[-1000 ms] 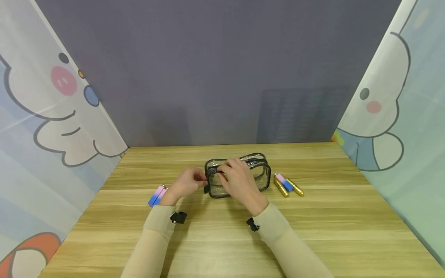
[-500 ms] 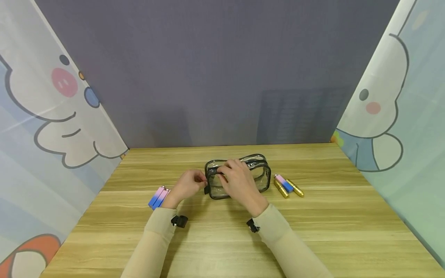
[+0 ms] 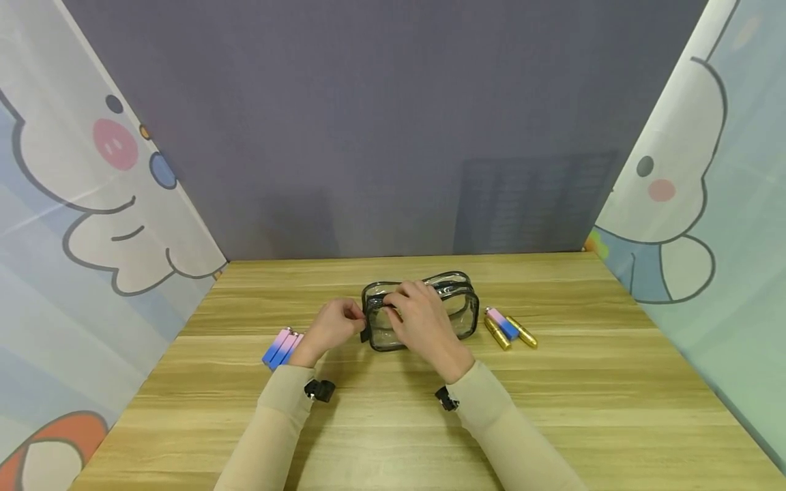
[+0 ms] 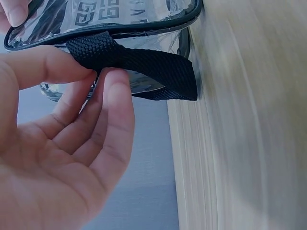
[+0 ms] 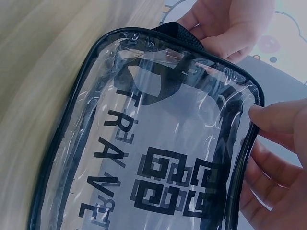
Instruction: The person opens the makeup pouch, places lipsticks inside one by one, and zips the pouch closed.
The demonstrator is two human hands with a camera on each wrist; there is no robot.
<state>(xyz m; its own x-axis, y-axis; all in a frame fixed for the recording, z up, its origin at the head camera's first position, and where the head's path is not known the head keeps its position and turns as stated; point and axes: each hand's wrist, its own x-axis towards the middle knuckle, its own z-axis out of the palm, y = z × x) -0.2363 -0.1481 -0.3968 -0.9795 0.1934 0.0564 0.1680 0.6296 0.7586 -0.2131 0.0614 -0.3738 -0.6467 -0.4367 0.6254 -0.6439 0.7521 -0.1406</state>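
A clear pouch [image 3: 383, 335] with black piping stands on the table, printed with dark lettering and a square pattern. My left hand [image 3: 331, 329] is at its left end. Thumb and fingertips there pinch the black webbing strap [image 4: 153, 64]. Over the pouch's top edge lies my right hand [image 3: 424, 324], gripping the rim near the left corner. In the right wrist view its thumb [image 5: 278, 117] presses the near side of the black edge, while the other fingers are behind it. Part of the zipper line is hidden under this hand.
Several pink-to-blue rectangular sticks [image 3: 276, 346] lie left of the pouch, partly covered by my left wrist. To its right are two gold bullet-shaped tubes [image 3: 497, 333] and another pink-to-blue stick [image 3: 503, 324]. A grey panel [image 3: 393, 136] rises behind the wooden table [image 3: 393, 436].
My left wrist has shifted slightly rightward, showing more of the pink-to-blue sticks beside it. Both hands keep their hold, and the pouch stays in place.
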